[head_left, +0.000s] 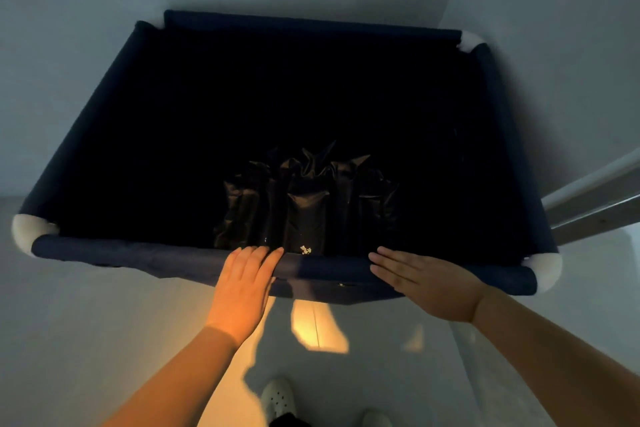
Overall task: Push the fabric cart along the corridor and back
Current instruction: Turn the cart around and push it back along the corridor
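A dark blue fabric cart (104,253) with white rounded corners fills the middle of the view, seen from above. Its inside is very dark, with crumpled black bags (304,198) at the bottom. My left hand (242,288) lies flat on the near rim, fingers together and straight. My right hand (426,284) rests on the same rim further right, fingers extended and pointing left. Neither hand wraps around the rim.
Pale walls stand close on the left, far side and right of the cart. A grey handrail (595,204) runs along the right wall. A warm patch of light (318,326) falls on the floor under the cart's near edge. My white shoes (277,399) show below.
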The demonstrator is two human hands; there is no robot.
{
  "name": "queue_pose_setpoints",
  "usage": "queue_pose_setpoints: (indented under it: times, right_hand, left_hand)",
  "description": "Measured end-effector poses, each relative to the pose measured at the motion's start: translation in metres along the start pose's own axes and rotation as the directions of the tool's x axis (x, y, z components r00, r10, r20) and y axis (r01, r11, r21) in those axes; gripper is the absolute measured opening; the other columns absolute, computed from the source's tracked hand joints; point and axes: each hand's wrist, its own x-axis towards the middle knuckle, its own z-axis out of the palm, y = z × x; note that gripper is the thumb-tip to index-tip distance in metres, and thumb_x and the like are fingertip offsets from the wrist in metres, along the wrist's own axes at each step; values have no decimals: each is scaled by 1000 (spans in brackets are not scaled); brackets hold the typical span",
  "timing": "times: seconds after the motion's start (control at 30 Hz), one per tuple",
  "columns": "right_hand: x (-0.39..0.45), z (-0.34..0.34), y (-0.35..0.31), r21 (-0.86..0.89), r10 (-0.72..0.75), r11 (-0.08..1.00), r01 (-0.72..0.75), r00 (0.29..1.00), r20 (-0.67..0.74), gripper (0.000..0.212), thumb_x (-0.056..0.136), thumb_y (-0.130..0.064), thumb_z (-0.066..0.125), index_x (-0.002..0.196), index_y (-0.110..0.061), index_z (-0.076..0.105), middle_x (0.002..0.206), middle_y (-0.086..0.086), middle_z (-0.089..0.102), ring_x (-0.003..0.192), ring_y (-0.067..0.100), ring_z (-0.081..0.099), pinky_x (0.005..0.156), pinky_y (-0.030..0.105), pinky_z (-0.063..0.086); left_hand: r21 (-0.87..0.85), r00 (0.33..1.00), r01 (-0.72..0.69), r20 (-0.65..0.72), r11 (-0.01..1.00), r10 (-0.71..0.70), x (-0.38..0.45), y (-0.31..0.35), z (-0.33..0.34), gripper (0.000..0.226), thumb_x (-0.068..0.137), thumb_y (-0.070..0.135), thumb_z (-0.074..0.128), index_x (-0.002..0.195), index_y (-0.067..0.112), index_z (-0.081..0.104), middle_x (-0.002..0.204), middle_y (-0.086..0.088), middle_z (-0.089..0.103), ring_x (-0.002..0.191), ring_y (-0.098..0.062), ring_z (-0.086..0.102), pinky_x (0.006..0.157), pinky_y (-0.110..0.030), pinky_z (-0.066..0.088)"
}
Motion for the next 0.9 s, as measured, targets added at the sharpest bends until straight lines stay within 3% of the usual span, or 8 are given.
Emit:
queue_pose_setpoints:
  times: [0.13, 0.3, 0.37, 0.43, 0.5, 0.6, 0.7, 0.9]
  right_hand:
    - [25, 2, -10, 9, 23, 1000, -23, 1000, 1, 72, 84, -11, 49, 145, -5, 12, 153, 11, 19, 141, 25, 17, 116, 40, 14]
    - [49, -2, -21, -75, 18, 997, -19, 1000, -6, 68, 84, -11, 29, 146, -4, 2, 150, 12, 28, 142, 26, 13, 114, 37, -2]
    - [58, -7, -25, -104, 6, 995, -7, 1000, -9, 80, 83, -13, 43, 146, -4, -5, 149, 11, 29, 143, 25, 1, 114, 37, -5]
    - [68, -13, -28, -111, -14, 994, 15, 1000, 17, 104, 72, -14, 66, 145, -3, -7, 147, 10, 28, 142, 24, -8, 113, 37, -3]
    - [77, -19, -30, -131, -23, 991, 26, 999, 32, 113, 64, -15, 75, 146, -2, -2, 146, 7, 30, 142, 24, -8, 113, 38, 0]
    - [86, -19, -33, -169, -62, 984, 52, 997, -53, 88, 76, -13, 63, 145, -2, 10, 145, 6, 34, 143, 24, -3, 113, 40, 2]
    - [89, -11, -33, -203, -128, 974, 103, 985, -112, 73, 83, -12, 31, 146, -3, -3, 145, 6, 33, 142, 24, -7, 113, 41, 3]
    - [80, -4, -30, -219, -213, 956, 194, 975, -67, 69, 91, -17, 46, 146, -5, 6, 148, 6, 33, 142, 25, 3, 115, 40, 0]
  left_hand:
    - [-22, 999, -30, -22, 999, 30, 0, -32, -2, 43, 84, 11, 43, 126, 3, 53, 109, -18, 60, 102, -31, 45, 97, -46, 32]
    - [-63, 999, -11, -44, 998, 9, -10, -58, -6, 55, 75, 1, 56, 129, 5, 48, 109, -16, 58, 102, -31, 46, 98, -43, 32]
    - [32, 1000, -27, 1, 999, 27, -18, -64, -6, 61, 75, 8, 56, 133, 5, 38, 112, -16, 57, 104, -34, 47, 99, -45, 32]
    - [130, 998, -22, 56, 991, 15, -27, -70, -4, 68, 73, 14, 57, 136, 5, 32, 116, -18, 56, 108, -36, 45, 102, -47, 29]
    - [118, 1000, 18, -6, 993, -17, -36, -76, -2, 58, 78, 14, 45, 135, 6, 36, 114, -17, 57, 108, -35, 44, 103, -47, 29]
    - [63, 995, 73, -77, 995, -68, -46, -81, -4, 51, 81, 9, 36, 132, 9, 42, 112, -14, 59, 106, -32, 46, 100, -47, 32]
    - [66, 992, 81, -105, 995, -74, -59, -81, -4, 52, 81, 8, 36, 132, 8, 42, 115, -13, 53, 107, -32, 46, 101, -46, 32]
    - [105, 985, 157, -87, 982, -148, -83, -56, -3, 53, 79, 13, 37, 132, 8, 43, 115, -13, 56, 108, -32, 45, 99, -45, 31]
